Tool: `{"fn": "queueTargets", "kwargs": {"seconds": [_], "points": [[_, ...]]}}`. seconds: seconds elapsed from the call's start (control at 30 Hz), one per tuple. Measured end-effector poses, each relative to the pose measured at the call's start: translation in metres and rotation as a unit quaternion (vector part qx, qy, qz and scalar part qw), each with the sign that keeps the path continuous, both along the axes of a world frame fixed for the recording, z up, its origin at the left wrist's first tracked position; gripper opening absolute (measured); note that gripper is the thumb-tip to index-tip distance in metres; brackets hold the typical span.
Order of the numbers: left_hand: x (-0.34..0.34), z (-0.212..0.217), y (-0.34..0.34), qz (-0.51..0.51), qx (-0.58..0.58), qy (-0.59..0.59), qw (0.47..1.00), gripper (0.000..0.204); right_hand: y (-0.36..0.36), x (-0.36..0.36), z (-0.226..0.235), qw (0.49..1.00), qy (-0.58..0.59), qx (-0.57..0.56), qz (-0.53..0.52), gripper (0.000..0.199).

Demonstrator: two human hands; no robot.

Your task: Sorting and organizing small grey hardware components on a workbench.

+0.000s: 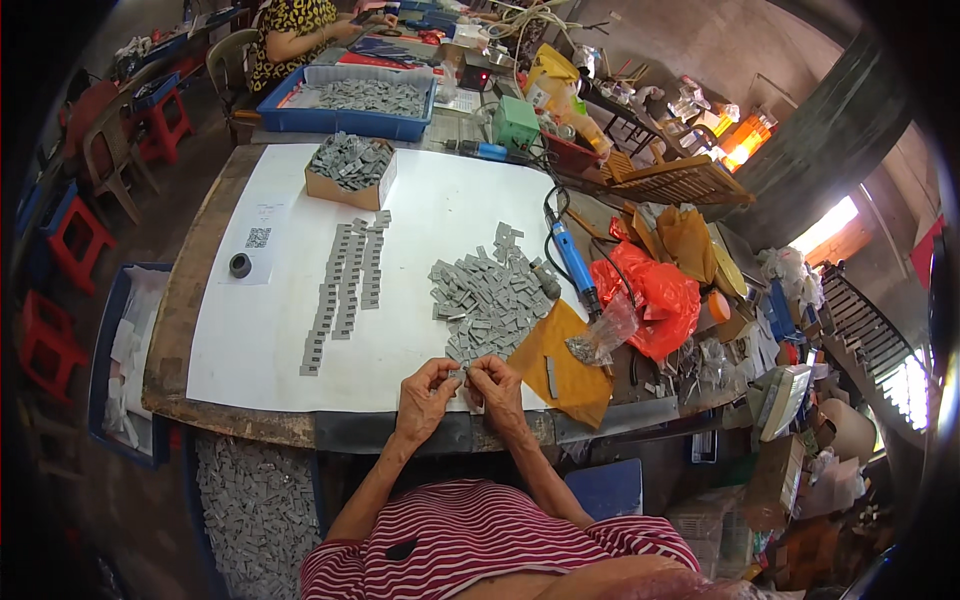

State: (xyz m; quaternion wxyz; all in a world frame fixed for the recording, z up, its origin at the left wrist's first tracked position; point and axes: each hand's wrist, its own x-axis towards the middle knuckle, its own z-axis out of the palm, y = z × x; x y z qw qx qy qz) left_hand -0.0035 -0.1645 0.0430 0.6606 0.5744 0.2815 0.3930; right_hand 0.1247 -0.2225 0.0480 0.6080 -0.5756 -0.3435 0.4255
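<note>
At the table's near edge, my left hand (427,396) and my right hand (497,393) are close together with fingers pinched. Between their fingertips is a small grey rectangular piece (459,377), mostly covered by the fingers. Just beyond them spreads a loose pile of like grey pieces (490,300) on a white sheet (240,350). Left of the pile, more grey pieces (348,285) lie in stepped rows. An open cardboard box (376,190) heaped with such pieces stands behind the rows.
To the right lie a blue electric screwdriver (573,258), a red plastic bag (655,300) and brown paper (562,375) with a small clear bag (606,335). A blue tray (345,120) of grey pieces stands at the back, near another person (290,40). A black ring (240,265) sits left.
</note>
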Motion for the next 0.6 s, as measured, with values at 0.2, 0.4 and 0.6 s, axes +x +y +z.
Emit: {"fn": "queueTargets", "kwargs": {"seconds": [0.2,0.4,0.6], "points": [[0.0003,-0.0036,-0.0003,0.006,0.001,-0.004,1.000,0.017,0.0007,-0.0004,-0.0011,1.000,0.002,-0.009,-0.003,0.008],[-0.0016,-0.0010,-0.0013,0.008,0.013,0.011,1.000,0.017,0.0000,-0.0032,-0.0010,1.000,0.012,-0.010,-0.009,0.008],[-0.0018,0.0001,-0.0012,0.004,0.018,0.015,1.000,0.018,-0.0002,-0.0035,0.0004,0.999,0.031,-0.011,-0.010,0.008]]}}
